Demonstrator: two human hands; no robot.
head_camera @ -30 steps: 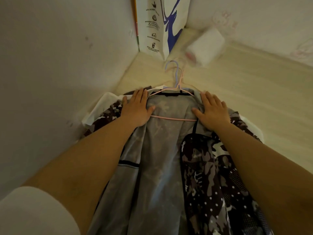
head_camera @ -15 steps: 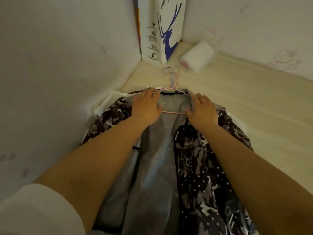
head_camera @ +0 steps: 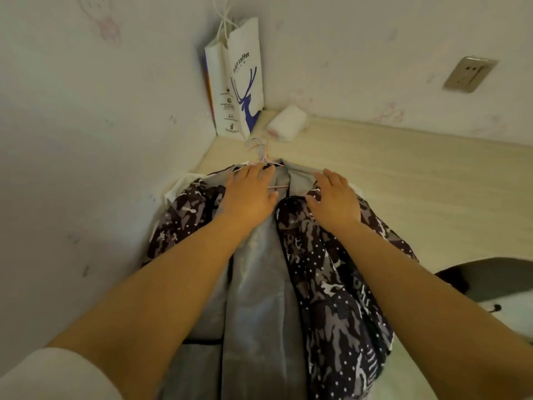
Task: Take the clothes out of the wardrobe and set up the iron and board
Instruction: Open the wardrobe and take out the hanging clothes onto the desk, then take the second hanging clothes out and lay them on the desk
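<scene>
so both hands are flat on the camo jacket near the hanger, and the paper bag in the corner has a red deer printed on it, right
Not quite: the deer on the paper bag is blue, as the head view shows. The rest holds: the left hand and right hand lie flat on the camo jacket near the hanger.

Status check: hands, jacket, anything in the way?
Left hand and right hand open, flat on camouflage-print jacket. Pink wire hanger inside. White paper bag beyond.

White paper bag [head_camera: 243,90] with blue deer print upright in the wall corner; white roll [head_camera: 286,121] lying just beside it; wall socket [head_camera: 469,74] at right
</scene>
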